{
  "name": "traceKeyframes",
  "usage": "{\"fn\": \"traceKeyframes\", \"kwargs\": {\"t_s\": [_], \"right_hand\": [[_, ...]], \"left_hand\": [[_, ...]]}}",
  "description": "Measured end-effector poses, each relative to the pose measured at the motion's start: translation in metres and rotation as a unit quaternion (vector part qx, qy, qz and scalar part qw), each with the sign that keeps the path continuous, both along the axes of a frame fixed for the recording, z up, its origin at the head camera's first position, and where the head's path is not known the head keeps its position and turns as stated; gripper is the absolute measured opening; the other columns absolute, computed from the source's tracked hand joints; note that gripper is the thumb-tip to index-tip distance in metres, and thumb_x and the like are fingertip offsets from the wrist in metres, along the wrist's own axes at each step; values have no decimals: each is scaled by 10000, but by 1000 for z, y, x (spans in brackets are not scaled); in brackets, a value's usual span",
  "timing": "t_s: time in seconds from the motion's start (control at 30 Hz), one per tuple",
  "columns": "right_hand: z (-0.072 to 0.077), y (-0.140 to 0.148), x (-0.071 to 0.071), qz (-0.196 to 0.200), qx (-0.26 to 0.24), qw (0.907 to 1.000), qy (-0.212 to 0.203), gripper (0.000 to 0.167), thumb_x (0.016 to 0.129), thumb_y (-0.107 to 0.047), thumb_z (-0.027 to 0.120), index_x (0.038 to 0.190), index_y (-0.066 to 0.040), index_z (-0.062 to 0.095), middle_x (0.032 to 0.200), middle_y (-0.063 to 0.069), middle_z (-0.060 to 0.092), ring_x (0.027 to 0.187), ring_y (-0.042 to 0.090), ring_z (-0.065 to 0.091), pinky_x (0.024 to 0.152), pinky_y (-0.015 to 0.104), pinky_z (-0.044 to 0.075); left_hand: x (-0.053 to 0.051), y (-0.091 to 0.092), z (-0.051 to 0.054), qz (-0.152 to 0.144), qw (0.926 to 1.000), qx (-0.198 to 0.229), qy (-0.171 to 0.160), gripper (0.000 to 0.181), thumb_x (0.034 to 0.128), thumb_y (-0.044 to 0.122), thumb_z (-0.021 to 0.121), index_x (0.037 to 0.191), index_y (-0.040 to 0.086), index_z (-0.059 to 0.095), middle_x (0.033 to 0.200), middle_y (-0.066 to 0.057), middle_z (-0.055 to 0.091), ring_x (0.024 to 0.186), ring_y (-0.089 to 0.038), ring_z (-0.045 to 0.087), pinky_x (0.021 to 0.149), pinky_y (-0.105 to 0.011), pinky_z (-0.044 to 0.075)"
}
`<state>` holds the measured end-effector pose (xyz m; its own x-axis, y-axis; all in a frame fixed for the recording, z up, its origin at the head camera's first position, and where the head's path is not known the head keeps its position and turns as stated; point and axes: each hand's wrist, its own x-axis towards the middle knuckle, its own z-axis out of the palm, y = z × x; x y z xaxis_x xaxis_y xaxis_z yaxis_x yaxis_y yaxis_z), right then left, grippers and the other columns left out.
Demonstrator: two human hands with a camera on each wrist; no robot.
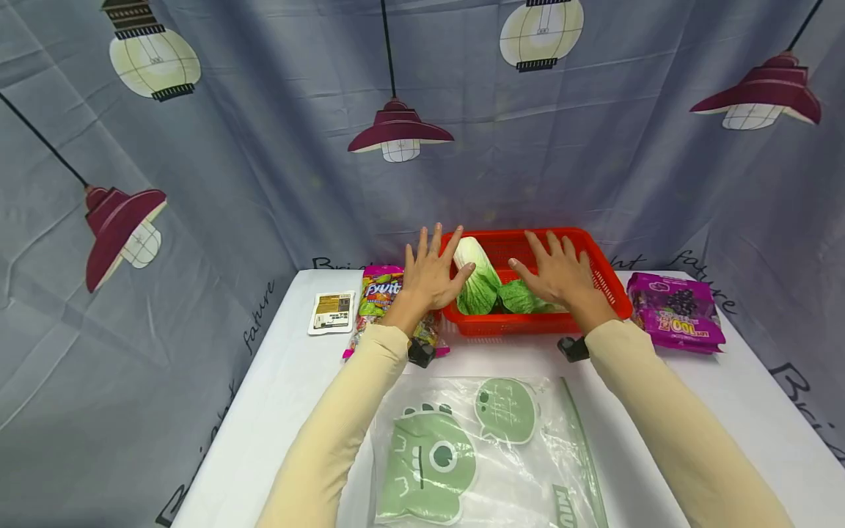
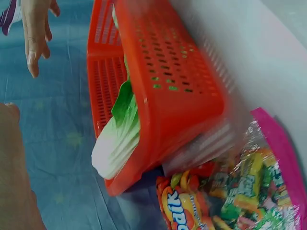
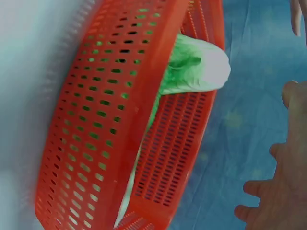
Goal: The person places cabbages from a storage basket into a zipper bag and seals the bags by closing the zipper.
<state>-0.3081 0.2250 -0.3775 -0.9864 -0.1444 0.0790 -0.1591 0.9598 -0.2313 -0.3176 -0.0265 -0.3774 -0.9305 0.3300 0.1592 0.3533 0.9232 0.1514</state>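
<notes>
My left hand is held over the left end of a red plastic basket, its fingers spread and holding nothing. Fingers likewise spread, my right hand hovers above the basket's right half. Inside lies a napa cabbage, its pale base leaning on the far rim. Beside it is another green leafy vegetable, partly hidden behind the near wall and my right hand. The left wrist view shows the cabbage poking above the basket rim; from the right wrist, the basket's perforated wall stands below the hand.
Left of the basket lies a colourful candy bag, partly behind my left wrist, with a small white labelled packet beyond it. A purple grape-picture bag sits at right. Nearer me, a clear plastic bag with green cartoon prints lies flat.
</notes>
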Motion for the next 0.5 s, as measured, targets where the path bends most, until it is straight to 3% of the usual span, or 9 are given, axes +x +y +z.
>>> {"fn": "traceKeyframes", "kwargs": {"t_s": [0.33, 0.5], "right_hand": [[-7, -1, 18, 194, -47, 9997, 146, 836, 938, -681, 309, 1579, -177, 128, 1565, 272, 153, 1399, 525, 129, 1045, 724, 101], [-12, 1, 26, 241, -132, 9996, 69, 850, 928, -701, 299, 1580, -184, 124, 1571, 267, 142, 1399, 533, 117, 1035, 740, 81]], "left_hand": [[16, 5, -14, -253, 9996, 120, 14, 731, 961, 667, 222, 1550, 370, -95, 1628, -51, -73, 1451, -285, -171, 1130, -587, -14], [28, 10, -16, -461, 9989, 91, 90, 718, 970, 651, 223, 1556, 365, -78, 1628, -62, -56, 1455, -290, -161, 1132, -591, 18]]}}
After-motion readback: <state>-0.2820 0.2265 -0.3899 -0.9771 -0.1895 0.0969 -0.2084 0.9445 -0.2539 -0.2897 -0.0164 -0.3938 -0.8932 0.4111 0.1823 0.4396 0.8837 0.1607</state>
